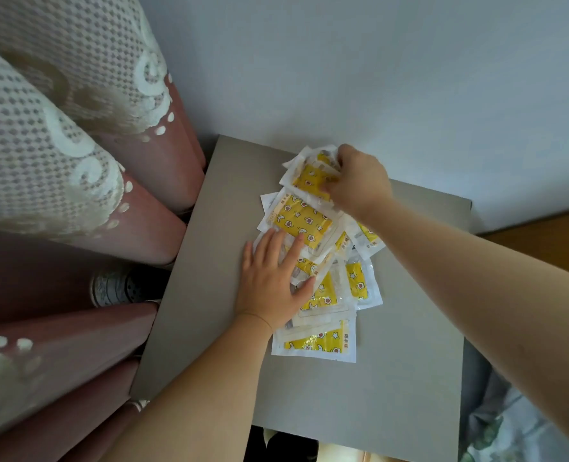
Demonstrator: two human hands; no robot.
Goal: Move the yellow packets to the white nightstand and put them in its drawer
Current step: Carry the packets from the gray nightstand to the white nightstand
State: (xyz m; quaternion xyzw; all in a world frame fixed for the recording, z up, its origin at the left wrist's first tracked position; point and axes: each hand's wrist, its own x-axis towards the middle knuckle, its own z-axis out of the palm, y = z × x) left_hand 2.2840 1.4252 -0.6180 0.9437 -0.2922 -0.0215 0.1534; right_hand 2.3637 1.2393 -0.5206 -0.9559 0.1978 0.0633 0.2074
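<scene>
Several yellow packets (304,221) with star and flower prints and clear-white borders lie in a loose overlapping pile on a grey tabletop (210,328). My left hand (273,281) lies flat on the pile's left side, fingers straight and pressing on the packets. My right hand (359,181) reaches to the far end of the pile, its fingers curled round a bunch of packets (311,178) there. One packet (316,343) lies nearest me at the pile's front edge. No white nightstand or drawer is in view.
Pink curtains with a white lace overlay (60,161) hang close on the left, right beside the table's edge. A pale wall (376,61) stands behind the table. A wooden surface (543,241) shows at the right. Grey fabric (509,411) lies at the lower right.
</scene>
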